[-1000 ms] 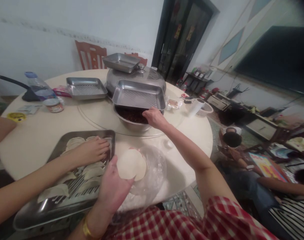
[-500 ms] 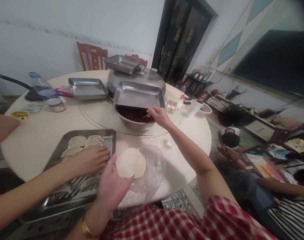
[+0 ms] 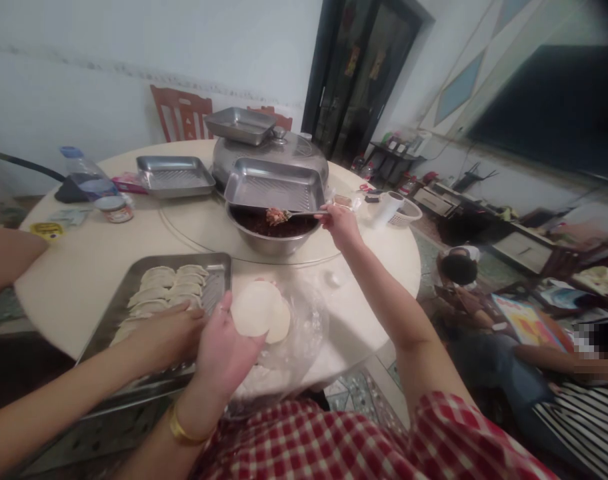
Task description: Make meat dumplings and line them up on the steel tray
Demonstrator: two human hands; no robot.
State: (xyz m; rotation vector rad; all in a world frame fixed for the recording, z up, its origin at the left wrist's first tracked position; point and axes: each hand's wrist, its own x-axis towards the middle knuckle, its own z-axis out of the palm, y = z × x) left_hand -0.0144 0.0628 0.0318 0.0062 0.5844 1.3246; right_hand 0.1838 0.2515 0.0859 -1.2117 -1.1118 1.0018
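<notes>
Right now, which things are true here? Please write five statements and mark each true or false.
1. The person's right hand holds a slim metal utensil carrying reddish filling. True.
2. The utensil's loaded end rests on the round cream table. False: it is over the round metal bowl.
3. The person's left hand holds a round, pale dough wrapper. True.
4. A gold-coloured bracelet is on the right wrist. False: the bracelet is on the left.
5. Pale, crescent-shaped dumplings lie in the rectangular metal tray beside the left hand. True.
</notes>
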